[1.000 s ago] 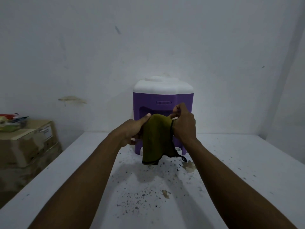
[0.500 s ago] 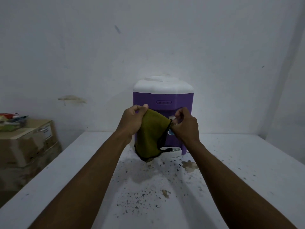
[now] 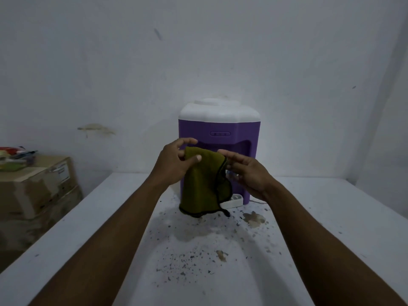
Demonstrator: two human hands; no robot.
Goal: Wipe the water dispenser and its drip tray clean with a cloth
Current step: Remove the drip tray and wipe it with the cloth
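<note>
A purple water dispenser [image 3: 234, 129] with a white top is seen at the far middle of the white table [image 3: 331, 217], against the wall. Its white drip tray [image 3: 234, 202] is partly hidden at its base; nothing can be made out in it. An olive cloth [image 3: 203, 184] with dark edging is held hanging in front of the dispenser, pinched near its top by the thumb and fingers of the left hand [image 3: 174, 164]. The right hand [image 3: 247, 173] is held loosely spread at the cloth's right edge; contact cannot be told. Dark specks and stains are scattered over the near tabletop. At far left, a cardboard box [image 3: 37, 186] is topped by a container [image 3: 13, 157] of assorted items.
</note>
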